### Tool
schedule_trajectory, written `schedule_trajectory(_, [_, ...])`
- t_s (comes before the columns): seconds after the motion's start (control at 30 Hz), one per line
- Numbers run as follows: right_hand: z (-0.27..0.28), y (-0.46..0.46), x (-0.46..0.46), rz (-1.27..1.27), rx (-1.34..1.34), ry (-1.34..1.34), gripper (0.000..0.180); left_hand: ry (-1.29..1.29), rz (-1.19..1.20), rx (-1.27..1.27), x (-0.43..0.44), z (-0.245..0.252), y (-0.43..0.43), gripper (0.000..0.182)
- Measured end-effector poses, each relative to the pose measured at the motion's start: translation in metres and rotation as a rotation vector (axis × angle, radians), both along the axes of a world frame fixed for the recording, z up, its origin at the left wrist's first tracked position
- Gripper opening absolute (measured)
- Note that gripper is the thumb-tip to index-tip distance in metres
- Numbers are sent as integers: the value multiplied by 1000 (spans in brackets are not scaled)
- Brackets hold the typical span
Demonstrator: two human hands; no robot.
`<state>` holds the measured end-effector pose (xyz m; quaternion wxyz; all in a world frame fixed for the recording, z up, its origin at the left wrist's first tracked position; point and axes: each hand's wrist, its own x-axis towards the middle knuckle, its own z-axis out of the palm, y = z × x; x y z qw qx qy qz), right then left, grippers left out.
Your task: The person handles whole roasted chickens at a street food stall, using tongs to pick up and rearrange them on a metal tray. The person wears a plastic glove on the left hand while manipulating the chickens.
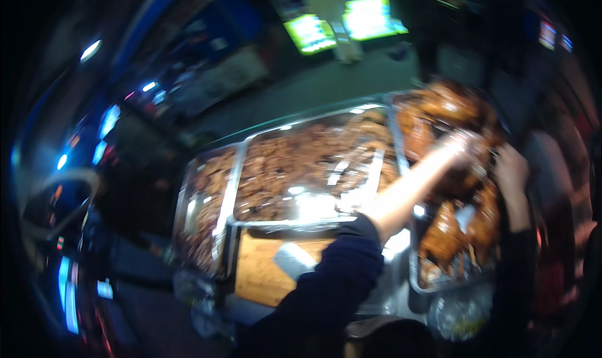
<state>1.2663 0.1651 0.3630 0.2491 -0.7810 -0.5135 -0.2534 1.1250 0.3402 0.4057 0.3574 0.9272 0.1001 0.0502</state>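
Note:
Whole glazed roast birds (442, 231), brown and shiny, fill a metal tray (416, 282) on the right. My left hand (463, 146), in what looks like a clear plastic glove, reaches over the tray among the birds; blur hides whether its fingers grip one. At the tray's right edge is my right hand (511, 167), close beside the birds, with its fingers curled; what they hold cannot be made out. A large metal tray (282, 224) of chopped brown food lies left of my left forearm, and a narrower tray (225, 203) of similar food adjoins it.
A wooden board (263, 264) with a whitish object (294, 260) on it lies in front of the large tray. Clear plastic bags or containers (458, 315) sit at the lower right and lower left. A glass edge (282, 118) runs behind the trays. Bright lit panels (367, 17) stand beyond.

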Motion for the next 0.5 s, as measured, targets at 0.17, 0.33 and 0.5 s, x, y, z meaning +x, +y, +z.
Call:
schedule_trajectory(0.17, [1,-10,10,-155,-124,0,22,38,53,49,1,8,-4,57])
schedule_trajectory(0.33, [1,-16,14,-84,-107,80,24,-57,107,195,-4,11,-14,73])
schedule_trajectory(0.5, [16,-28,9,-17,11,168,28,-288,116,306,-9,17,-23,71])
